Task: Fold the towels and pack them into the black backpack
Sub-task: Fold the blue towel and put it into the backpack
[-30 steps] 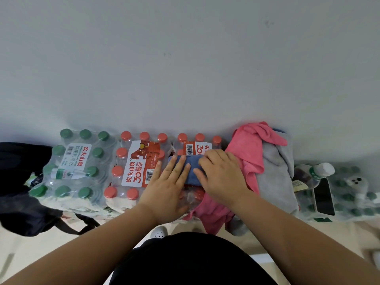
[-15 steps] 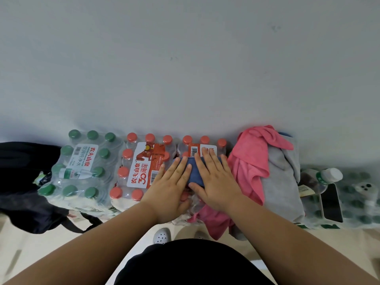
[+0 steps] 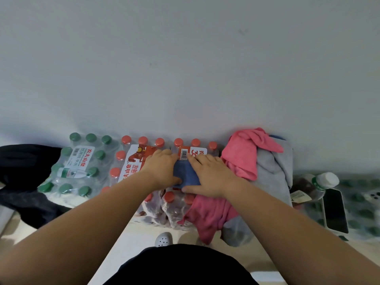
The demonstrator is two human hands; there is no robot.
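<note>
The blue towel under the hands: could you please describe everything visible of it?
The blue towel is a soft-looking cloth folded into a compact bundle, lying on the shrink-wrapped pack of red-capped bottles. The left hand covers its left side and the right hand lies flat over its right side, so only a middle strip shows. The pink towel lies just right of it.

Wall [image 3: 185, 68] behind bottle packs [image 3: 131, 161]; towel pile [image 3: 242, 155] crowds right.

Left hand [image 3: 162, 169] grips blue towel [image 3: 185, 174]; right hand [image 3: 208, 174] presses it on red-cap pack [image 3: 131, 161]. Pink towel [image 3: 240, 157] and grey towel [image 3: 269, 171] at pack's right edge. Backpack [image 3: 24, 161] far left.
</note>
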